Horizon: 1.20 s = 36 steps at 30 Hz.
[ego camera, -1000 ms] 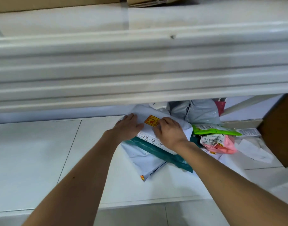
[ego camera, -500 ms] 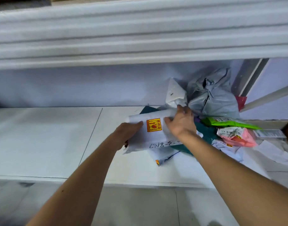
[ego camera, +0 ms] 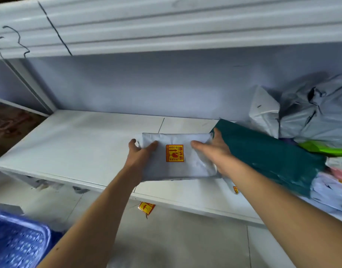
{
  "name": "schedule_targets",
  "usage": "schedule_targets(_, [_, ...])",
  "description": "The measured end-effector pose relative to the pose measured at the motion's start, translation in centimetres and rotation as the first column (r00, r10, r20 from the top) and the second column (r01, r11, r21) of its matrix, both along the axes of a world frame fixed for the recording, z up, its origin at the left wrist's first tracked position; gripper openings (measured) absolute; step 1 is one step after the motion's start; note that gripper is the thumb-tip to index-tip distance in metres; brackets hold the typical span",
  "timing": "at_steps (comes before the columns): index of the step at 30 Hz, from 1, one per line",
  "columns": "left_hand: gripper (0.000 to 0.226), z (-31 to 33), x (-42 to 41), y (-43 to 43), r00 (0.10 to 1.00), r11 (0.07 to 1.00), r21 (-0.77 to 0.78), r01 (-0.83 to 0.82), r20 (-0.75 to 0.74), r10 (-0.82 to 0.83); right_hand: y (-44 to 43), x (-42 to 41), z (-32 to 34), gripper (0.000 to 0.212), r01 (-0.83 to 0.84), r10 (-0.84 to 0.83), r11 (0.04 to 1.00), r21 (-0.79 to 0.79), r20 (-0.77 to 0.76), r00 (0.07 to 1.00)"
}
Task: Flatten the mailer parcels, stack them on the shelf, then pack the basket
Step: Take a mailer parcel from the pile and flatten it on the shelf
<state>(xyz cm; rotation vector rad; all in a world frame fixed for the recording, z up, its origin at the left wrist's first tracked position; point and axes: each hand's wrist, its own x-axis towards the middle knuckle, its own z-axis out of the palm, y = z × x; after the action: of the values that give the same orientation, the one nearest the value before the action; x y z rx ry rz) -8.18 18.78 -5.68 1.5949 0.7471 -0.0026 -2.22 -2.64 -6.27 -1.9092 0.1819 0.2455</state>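
Note:
A pale grey mailer parcel (ego camera: 176, 138) with a red and yellow fragile sticker is held over the white shelf (ego camera: 85, 144). My left hand (ego camera: 139, 153) grips its left end, thumb on top. My right hand (ego camera: 214, 149) holds its right end, thumb over the top face and fingers round the far corner. Right of it lies a dark green mailer (ego camera: 266, 153) on the pile. A blue perforated basket (ego camera: 15, 242) stands at the bottom left on the floor.
Crumpled grey bags (ego camera: 317, 113) and a white parcel (ego camera: 263, 111) sit at the shelf's back right, with green (ego camera: 324, 147) and pink (ego camera: 340, 173) packets further right. Another shelf board (ego camera: 166, 26) hangs overhead. A fragile sticker (ego camera: 146, 207) lies on the tiled floor.
Both hands lifted the grey parcel off the pile and carried it leftward over the bare part of the shelf. The view swung left and down, bringing the blue basket in.

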Motion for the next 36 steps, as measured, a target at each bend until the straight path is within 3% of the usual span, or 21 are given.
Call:
schedule_targets(3, [0.039,-0.8,0.1,1.7,0.999,0.989,-0.143,0.045,0.031,-0.041,0.2,0.7,-1.4,0.054,0.046,-0.038,0.987,0.155,-0.052,0.998])
schedule_targets(5, [0.037,-1.7,0.1,2.8,0.995,0.982,-0.165,0.092,0.042,-0.086,-0.1,1.4,-2.1,0.033,0.005,0.02,0.977,0.214,-0.115,0.993])
schedule_targets(6, [0.04,-2.2,0.1,3.2,0.993,0.981,-0.159,0.114,0.054,-0.107,-0.1,1.5,-2.2,0.034,-0.029,0.061,0.974,0.225,-0.135,0.989])
schedule_targets(9, [0.057,-2.6,0.3,3.7,0.992,0.974,-0.188,0.125,0.044,-0.118,0.1,2.2,-2.4,0.071,-0.073,0.11,0.971,0.229,-0.156,0.982])
schedule_targets(11, [0.071,-2.3,0.4,3.9,0.997,0.968,-0.239,0.076,0.006,-0.077,0.8,2.5,-2.3,0.079,-0.076,0.108,0.967,0.241,-0.123,0.986])
schedule_targets(13, [0.083,-2.2,0.8,4.3,0.999,0.966,-0.257,0.032,-0.025,-0.04,1.7,2.6,-2.0,0.065,-0.069,0.093,0.971,0.229,-0.096,0.991])
schedule_targets(15, [0.063,-2.3,0.8,4.6,0.999,0.972,-0.227,-0.051,0.002,0.053,2.6,2.4,-1.9,0.046,-0.046,0.062,0.975,0.216,-0.066,0.996])
schedule_targets(18, [0.024,-2.9,0.7,4.7,0.984,0.974,-0.174,-0.145,0.073,0.159,3.5,2.0,-2.5,0.04,0.002,-0.002,0.982,0.191,0.001,1.0])
schedule_targets(21, [0.015,-3.0,0.0,4.4,0.968,0.965,-0.196,-0.173,0.148,0.203,4.6,0.9,-2.7,0.043,0.02,-0.029,0.99,0.143,0.061,0.998])
schedule_targets(24, [0.016,-3.0,-0.5,3.8,0.949,0.958,-0.193,-0.212,0.194,0.249,5.5,0.2,-2.6,0.055,0.014,-0.018,0.999,0.042,0.095,0.995])
schedule_targets(28, [0.017,-3.3,-0.9,3.7,0.942,0.958,-0.159,-0.237,0.206,0.267,6.3,-0.5,-2.3,0.061,-0.113,0.142,0.976,-0.186,0.147,0.979])
schedule_targets(33, [0.031,-3.6,-0.8,4.1,0.966,0.983,0.052,-0.175,0.202,0.162,5.7,-0.4,-2.5,0.05,-0.154,0.192,0.959,-0.238,0.147,0.97])
schedule_targets(36, [0.046,-3.8,-0.8,3.8,0.994,0.969,0.239,-0.071,0.097,0.049,5.1,0.3,-2.2,0.045,-0.078,0.107,0.976,-0.205,0.134,0.985])
